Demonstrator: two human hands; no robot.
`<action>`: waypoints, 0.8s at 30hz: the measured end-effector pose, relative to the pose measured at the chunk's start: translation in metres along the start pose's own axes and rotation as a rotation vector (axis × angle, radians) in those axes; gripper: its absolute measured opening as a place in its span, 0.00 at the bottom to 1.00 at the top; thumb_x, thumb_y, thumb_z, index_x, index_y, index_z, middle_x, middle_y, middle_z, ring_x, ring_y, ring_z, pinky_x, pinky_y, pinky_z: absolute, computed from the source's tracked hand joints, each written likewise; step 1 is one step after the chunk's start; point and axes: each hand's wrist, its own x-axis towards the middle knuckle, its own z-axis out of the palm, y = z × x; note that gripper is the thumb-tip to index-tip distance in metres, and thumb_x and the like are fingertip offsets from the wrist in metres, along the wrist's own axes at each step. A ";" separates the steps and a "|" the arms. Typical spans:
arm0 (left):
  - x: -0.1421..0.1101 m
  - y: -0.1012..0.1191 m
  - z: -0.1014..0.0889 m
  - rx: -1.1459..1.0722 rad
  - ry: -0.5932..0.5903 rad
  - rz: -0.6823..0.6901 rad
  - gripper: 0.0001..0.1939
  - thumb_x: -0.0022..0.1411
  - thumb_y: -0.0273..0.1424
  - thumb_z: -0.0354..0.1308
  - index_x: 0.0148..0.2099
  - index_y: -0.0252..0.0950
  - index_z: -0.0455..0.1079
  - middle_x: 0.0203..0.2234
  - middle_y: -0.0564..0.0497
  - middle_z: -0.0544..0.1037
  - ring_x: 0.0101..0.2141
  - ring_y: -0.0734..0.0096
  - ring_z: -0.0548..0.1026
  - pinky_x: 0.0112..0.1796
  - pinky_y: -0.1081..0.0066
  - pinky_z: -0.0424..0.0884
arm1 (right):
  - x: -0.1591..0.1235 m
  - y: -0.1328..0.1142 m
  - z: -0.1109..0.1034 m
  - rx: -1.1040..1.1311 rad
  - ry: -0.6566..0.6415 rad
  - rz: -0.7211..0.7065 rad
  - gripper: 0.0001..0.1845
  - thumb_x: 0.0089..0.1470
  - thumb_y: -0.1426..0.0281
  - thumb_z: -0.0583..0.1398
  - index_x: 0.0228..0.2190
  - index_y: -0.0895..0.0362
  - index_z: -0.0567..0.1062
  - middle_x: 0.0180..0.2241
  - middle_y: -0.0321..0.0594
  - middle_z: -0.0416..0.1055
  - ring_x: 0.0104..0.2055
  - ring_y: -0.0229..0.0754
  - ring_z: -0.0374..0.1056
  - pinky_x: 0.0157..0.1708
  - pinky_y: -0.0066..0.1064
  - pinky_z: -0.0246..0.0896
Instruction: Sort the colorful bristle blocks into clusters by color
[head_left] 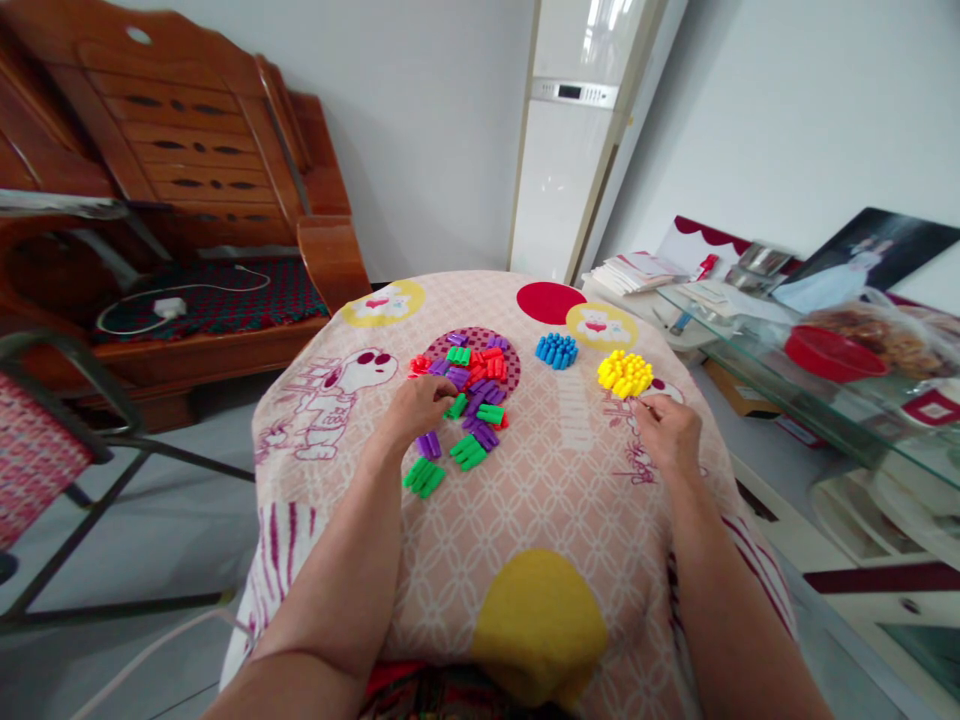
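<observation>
My left hand (424,406) is over the left side of a mixed heap of small plastic pieces, its fingers curled together. A green piece (456,407) lies right by the fingertips; whether they grip it or another piece is hidden. Around it are purple pieces (484,398), red pieces (489,366) and more green pieces (424,478), many side by side in short rows. My right hand (670,432) is closed in a pinch at the near edge of a cluster of yellow pieces (625,374); what it holds is too small to make out. Blue pieces (556,351) stand bunched between the hands.
A patterned cloth (540,500) covers the round table. To the right, a glass shelf (787,370) carries a red bowl (836,353), bags and papers. A wooden bench (187,180) stands at the left behind a folding chair (45,450). A tall white cabinet unit (562,170) is at the back.
</observation>
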 end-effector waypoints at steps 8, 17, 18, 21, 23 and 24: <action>0.002 -0.003 0.006 -0.108 -0.048 -0.024 0.17 0.50 0.28 0.57 0.42 0.35 0.79 0.29 0.51 0.82 0.32 0.66 0.79 0.34 0.72 0.71 | -0.001 0.005 0.004 0.022 -0.003 -0.007 0.17 0.51 0.58 0.58 0.28 0.58 0.80 0.20 0.40 0.73 0.25 0.43 0.68 0.28 0.32 0.58; -0.023 0.018 -0.025 -0.120 0.035 -0.059 0.12 0.57 0.37 0.58 0.38 0.35 0.76 0.27 0.50 0.80 0.30 0.67 0.77 0.33 0.71 0.69 | -0.001 0.008 0.004 0.020 -0.010 -0.044 0.18 0.51 0.58 0.59 0.29 0.59 0.81 0.20 0.41 0.74 0.25 0.45 0.70 0.28 0.33 0.59; -0.030 0.020 -0.030 -0.048 0.007 -0.058 0.12 0.58 0.38 0.58 0.36 0.36 0.76 0.27 0.50 0.80 0.30 0.66 0.77 0.33 0.70 0.68 | -0.001 0.008 0.004 0.023 -0.006 -0.049 0.18 0.51 0.58 0.59 0.29 0.59 0.81 0.20 0.42 0.74 0.25 0.45 0.70 0.28 0.33 0.59; -0.057 0.023 -0.037 0.163 -0.135 -0.028 0.11 0.59 0.40 0.58 0.36 0.38 0.75 0.29 0.50 0.80 0.33 0.63 0.77 0.34 0.69 0.68 | -0.001 0.006 0.003 0.025 0.002 -0.059 0.17 0.51 0.58 0.59 0.28 0.59 0.81 0.21 0.42 0.75 0.25 0.45 0.69 0.28 0.33 0.59; -0.075 0.023 -0.034 0.269 -0.210 0.004 0.11 0.59 0.39 0.60 0.40 0.38 0.74 0.35 0.49 0.81 0.39 0.59 0.78 0.38 0.67 0.69 | -0.001 0.004 0.002 0.014 0.007 -0.065 0.17 0.51 0.58 0.59 0.27 0.59 0.80 0.21 0.42 0.75 0.25 0.44 0.69 0.28 0.33 0.58; -0.084 0.023 -0.030 0.304 -0.244 0.022 0.11 0.58 0.37 0.60 0.43 0.39 0.73 0.39 0.48 0.81 0.42 0.57 0.78 0.40 0.66 0.70 | -0.001 0.003 0.001 0.008 0.009 -0.065 0.18 0.51 0.58 0.58 0.27 0.59 0.80 0.21 0.42 0.75 0.25 0.44 0.69 0.28 0.33 0.58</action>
